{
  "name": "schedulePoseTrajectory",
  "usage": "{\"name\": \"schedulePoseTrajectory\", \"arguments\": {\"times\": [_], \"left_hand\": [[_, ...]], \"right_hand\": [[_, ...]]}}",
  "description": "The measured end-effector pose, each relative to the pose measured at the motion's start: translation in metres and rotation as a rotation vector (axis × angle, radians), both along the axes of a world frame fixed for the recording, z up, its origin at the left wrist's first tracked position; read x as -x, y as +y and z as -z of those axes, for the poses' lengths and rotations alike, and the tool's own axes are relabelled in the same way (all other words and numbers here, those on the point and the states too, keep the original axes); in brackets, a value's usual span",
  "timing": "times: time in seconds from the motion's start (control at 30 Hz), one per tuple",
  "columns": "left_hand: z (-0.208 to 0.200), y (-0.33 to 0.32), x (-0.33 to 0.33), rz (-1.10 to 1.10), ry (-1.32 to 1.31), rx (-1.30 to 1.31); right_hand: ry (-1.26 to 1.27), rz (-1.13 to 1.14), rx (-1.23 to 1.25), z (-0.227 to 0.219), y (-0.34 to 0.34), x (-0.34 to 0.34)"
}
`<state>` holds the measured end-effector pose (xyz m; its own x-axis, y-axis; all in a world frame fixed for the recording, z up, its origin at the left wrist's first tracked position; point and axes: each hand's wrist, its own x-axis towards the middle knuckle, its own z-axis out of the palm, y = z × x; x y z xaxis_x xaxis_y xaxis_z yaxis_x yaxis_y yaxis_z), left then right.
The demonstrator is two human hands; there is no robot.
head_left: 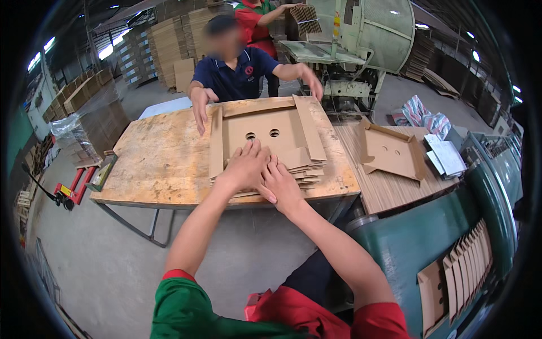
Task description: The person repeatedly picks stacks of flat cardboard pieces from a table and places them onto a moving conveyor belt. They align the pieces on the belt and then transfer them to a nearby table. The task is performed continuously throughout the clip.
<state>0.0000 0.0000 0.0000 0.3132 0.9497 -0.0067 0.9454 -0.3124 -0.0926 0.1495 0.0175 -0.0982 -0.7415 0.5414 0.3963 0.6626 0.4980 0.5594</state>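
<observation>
Left hand (pixel 247 168), right hand (pixel 283 185) flat on the box (pixel 262 120), fingers unclamped, by the counter's (pixel 152 164) near edge: far wall up, near side seemingly unfinished!

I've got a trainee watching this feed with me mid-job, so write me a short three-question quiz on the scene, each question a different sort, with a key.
1. How many round holes show in the top cardboard piece on the bench?
2. True or false: the left hand and the right hand are both on the cardboard at the near side of the pile.
3. The single cardboard tray just right of the bench rests on:
A) the floor
B) a wood-grain tabletop
C) a pallet truck

Key: 1. Two. 2. True. 3. B.
</observation>
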Motion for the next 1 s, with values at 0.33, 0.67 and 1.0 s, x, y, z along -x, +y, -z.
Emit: {"name": "schedulePoseTrajectory", "arguments": {"times": [0.33, 0.67, 1.0], "left_hand": [[0.064, 0.018, 0.011, 0.091, -0.086, -0.402], [0.055, -0.02, -0.088, -0.133, -0.081, -0.709], [0.139, -0.186, -0.509, 1.428, -0.641, 0.02]], "right_hand": [[0.685, -0.187, 0.578, -0.041, -0.144, -0.234], [0.792, 0.964, 0.048, 0.045, -0.425, -0.453], [0.176, 1.022, -0.306, 0.051, -0.464, -0.471]]}}
